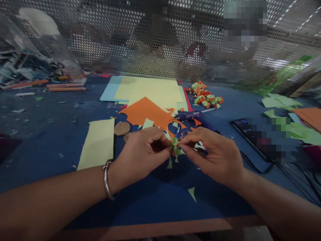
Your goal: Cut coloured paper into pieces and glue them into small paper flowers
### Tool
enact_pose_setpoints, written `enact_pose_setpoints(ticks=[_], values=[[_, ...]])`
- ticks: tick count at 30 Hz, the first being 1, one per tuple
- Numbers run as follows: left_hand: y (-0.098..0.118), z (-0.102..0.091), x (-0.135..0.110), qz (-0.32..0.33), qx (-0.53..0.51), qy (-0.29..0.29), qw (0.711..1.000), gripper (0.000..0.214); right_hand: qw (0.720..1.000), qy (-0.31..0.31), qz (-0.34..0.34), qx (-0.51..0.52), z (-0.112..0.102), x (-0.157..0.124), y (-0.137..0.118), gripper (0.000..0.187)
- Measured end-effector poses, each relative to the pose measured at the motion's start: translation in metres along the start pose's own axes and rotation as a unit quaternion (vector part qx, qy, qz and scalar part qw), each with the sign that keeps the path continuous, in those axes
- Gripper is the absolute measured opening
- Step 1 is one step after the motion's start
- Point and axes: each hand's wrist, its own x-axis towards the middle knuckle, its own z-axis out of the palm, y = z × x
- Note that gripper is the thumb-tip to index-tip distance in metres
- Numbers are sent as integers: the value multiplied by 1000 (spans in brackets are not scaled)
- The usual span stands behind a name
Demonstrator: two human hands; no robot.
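Note:
My left hand [144, 152] and my right hand [213, 152] meet over the blue table [45, 134], both pinching a small green and orange paper flower [176, 147] between thumb and fingers. A metal bangle sits on my left wrist. Green paper scraps [192, 193] lie under and around my hands. Just beyond my fingers lies a cut orange sheet [147, 113] and a blue glue gun [194, 116]. A pile of finished orange and green paper flowers [205, 95] rests further back.
Yellow sheets [150, 88] and a yellow strip [99, 142] lie on the table. A brown disc [122, 128] is beside the strip. A phone [247, 132] with a black cable lies right. Green and orange paper [304, 125] is stacked far right. A perforated metal screen [125, 40] stands behind.

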Motion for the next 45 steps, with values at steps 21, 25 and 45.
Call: enact_pose_setpoints(ticks=[21,25,45], values=[[0,0,-1,36,26,17,999,12,1000,18,12,-8,-1,1,-5,11],[0,-1,-2,41,29,17,999,12,1000,17,4,1,-1,0,-5,10],[0,0,0,26,0,-6,1000,11,998,8,36,43,0,0,-3,10]])
